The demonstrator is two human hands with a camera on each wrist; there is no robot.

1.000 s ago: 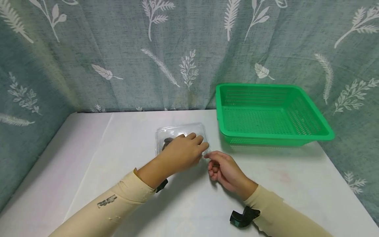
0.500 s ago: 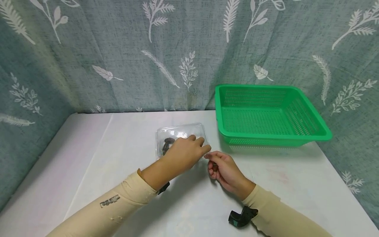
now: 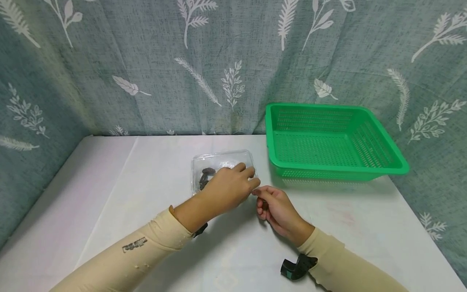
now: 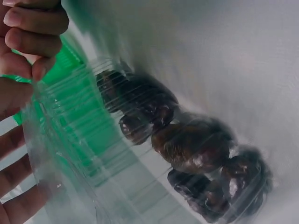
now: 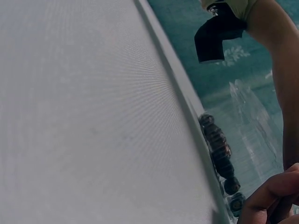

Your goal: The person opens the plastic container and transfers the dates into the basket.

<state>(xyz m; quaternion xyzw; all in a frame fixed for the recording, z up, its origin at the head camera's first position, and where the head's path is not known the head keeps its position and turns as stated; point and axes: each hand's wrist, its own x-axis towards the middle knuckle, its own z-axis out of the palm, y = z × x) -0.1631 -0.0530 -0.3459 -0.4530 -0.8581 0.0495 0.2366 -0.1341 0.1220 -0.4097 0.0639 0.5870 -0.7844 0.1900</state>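
A clear plastic clamshell box (image 3: 202, 161) lies on the table, holding several dark, glossy, wrinkled fruits that look like dates (image 4: 191, 144). My left hand (image 3: 229, 187) reaches over it and grips its near right corner, thumb at the edge, the other fingers spread along the clear plastic in the left wrist view. Beside it, my right hand (image 3: 279, 210) has thumb and forefinger pinched at that same corner, its remaining fingers curled in. The two hands' fingertips meet there. Part of the box is hidden beneath the left hand.
An open green plastic basket (image 3: 335, 168) with perforated walls stands at the back right of the white table (image 3: 157, 178). Behind hangs a grey-green curtain (image 3: 153, 61) with white leaf prints. A black wrist mount (image 3: 299, 267) sticks out below the right sleeve.
The left hand has shifted slightly to the right over the box, so more of the dates show. The right hand stays at the corner.
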